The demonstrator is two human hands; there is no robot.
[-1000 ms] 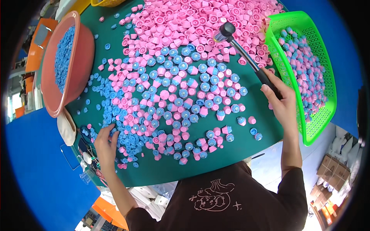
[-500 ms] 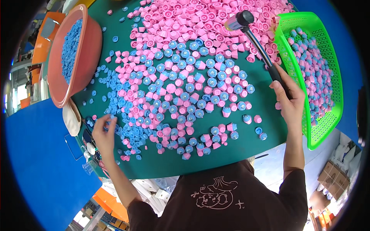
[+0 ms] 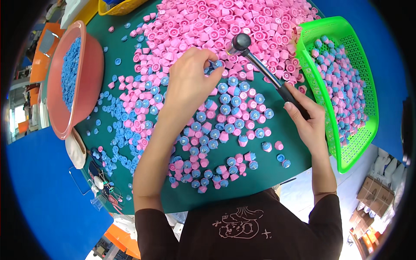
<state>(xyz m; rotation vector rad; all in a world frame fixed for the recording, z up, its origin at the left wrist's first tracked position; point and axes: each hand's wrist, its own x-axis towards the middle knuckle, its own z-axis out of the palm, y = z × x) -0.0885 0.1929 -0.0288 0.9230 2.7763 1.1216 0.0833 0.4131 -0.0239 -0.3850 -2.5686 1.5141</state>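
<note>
Together, our left hand [image 3: 190,78] pinches a blue cap [image 3: 217,64] onto a pink piece by the pile, right hand [image 3: 307,121] gripping the mallet [image 3: 241,43] just beside; a low swing could strike the fingertips.

Salmon-pink basin [image 3: 86,93] holding blue discs, green mesh basket [image 3: 346,147], yellow basket [image 3: 119,8], cardboard boxes [image 3: 373,195]

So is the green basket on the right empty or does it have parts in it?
Partly filled. The green basket holds a layer of pink-and-blue caps, while its near corner shows bare mesh.
</note>
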